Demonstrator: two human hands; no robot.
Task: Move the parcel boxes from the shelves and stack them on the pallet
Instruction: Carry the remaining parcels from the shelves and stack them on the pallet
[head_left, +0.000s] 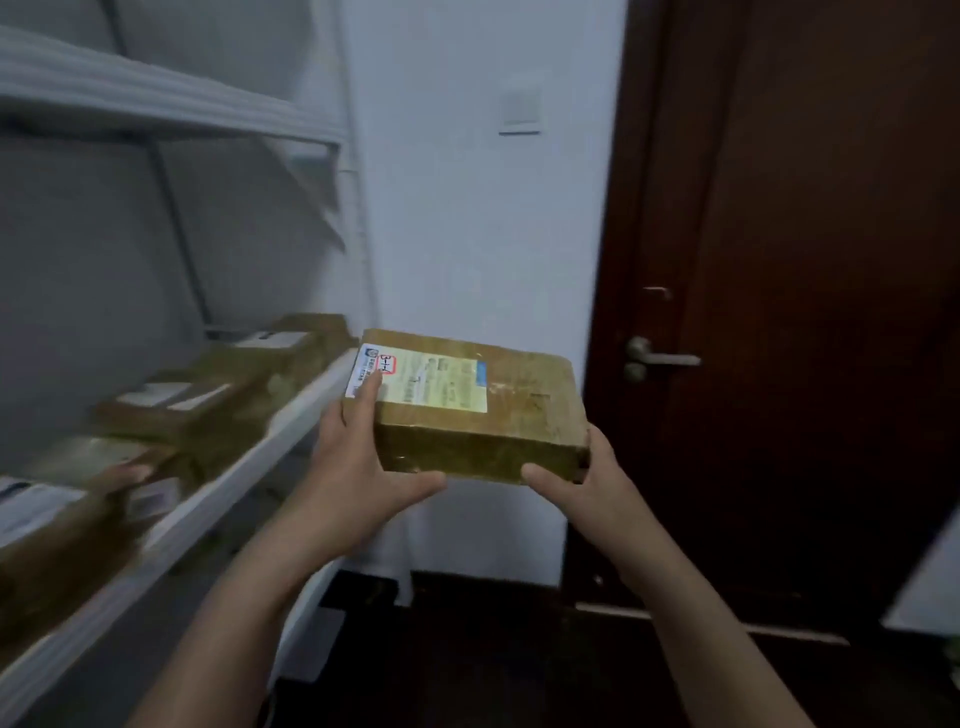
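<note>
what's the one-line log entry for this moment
left hand: grips parcel box near-left corner | right hand: grips near-right corner | parcel box: held beside shelf | other boxes: on shelf | pallet: not in view

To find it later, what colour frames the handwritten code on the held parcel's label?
Red, on the shipping label of the parcel box; head view.
</note>
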